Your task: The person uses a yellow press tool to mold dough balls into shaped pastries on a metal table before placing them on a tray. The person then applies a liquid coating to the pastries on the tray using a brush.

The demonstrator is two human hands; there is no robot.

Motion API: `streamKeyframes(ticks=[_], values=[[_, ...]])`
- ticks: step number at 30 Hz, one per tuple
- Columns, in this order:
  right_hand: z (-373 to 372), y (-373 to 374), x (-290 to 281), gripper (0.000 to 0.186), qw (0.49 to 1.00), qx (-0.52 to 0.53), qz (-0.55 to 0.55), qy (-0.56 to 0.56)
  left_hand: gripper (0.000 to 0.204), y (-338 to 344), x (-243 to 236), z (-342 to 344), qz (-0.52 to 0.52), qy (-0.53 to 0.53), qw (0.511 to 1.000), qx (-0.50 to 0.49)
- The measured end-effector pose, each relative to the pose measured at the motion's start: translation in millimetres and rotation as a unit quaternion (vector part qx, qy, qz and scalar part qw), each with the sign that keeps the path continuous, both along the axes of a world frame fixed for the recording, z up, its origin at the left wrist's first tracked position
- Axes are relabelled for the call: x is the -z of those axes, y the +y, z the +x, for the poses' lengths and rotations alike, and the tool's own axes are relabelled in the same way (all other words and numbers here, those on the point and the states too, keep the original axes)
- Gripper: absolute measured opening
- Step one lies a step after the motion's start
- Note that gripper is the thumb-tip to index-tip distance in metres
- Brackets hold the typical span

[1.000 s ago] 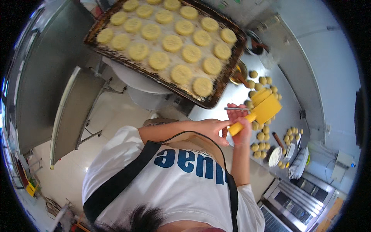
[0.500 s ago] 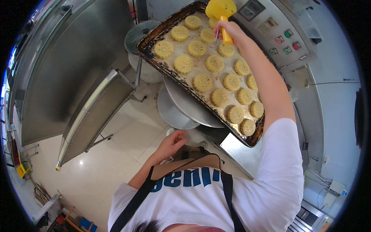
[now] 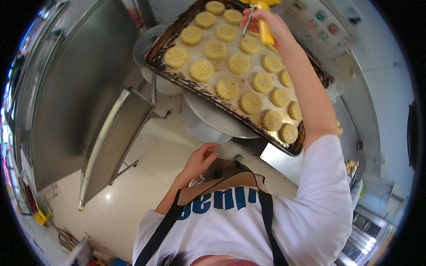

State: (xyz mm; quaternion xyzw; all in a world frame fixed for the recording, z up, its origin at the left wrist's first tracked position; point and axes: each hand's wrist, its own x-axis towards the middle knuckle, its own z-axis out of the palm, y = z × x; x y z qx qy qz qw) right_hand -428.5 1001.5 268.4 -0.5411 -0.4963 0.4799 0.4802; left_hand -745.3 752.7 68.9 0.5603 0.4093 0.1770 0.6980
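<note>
My right hand (image 3: pixel 266 24) is closed around the yellow handle of a yellow tool (image 3: pixel 265 33) with a thin metal lever along its front; its upper part is cut off by the top edge. The tool hangs over the far right part of a dark, worn baking tray (image 3: pixel 202 98). Rows of round, pale yellow molded cakes (image 3: pixel 239 64) with patterned tops lie on it. My forearm hides some of them. My left hand (image 3: pixel 200 159) hangs in front of my apron (image 3: pixel 222 182), fingers loosely curled and apart, with nothing visible in it.
Below the tray are a round metal bowl (image 3: pixel 199 126) and a lidded bucket (image 3: pixel 153 40). A large steel machine (image 3: pixel 80 88) with a padded bar stands at the left. A control panel (image 3: pixel 317 22) with colored buttons is at the far right.
The tray and its surroundings have shifted up and slightly left in view. My left hand has risen slightly and its fingers are more curled. My right hand still grips the yellow tool.
</note>
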Motion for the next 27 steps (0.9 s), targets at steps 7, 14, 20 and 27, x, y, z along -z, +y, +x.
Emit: streamKeyframes(ticks=[7, 14, 20, 27], values=[[67.7, -309.7, 6.8, 0.041, 0.975, 0.128, 0.105, 0.151, 0.039, 7.8, -80.6, 113.0, -0.004, -0.082, 0.952, 0.295], [52.5, -474.6, 164.7, 0.033, 0.848, 0.179, -0.002, 0.499, 0.041, -94.0, -29.9, 233.5, -0.381, -0.013, 0.835, 0.397], [78.0, -528.2, 217.1, 0.037, 0.882, 0.192, -0.139, 0.407, 0.017, -143.2, 7.9, 292.3, -0.47, 0.061, 0.753, 0.457], [185.5, -585.7, 193.9, 0.033, 0.937, 0.184, -0.293, -0.046, 0.067, -156.9, 70.4, 331.4, 0.108, 0.267, 0.861, 0.42]])
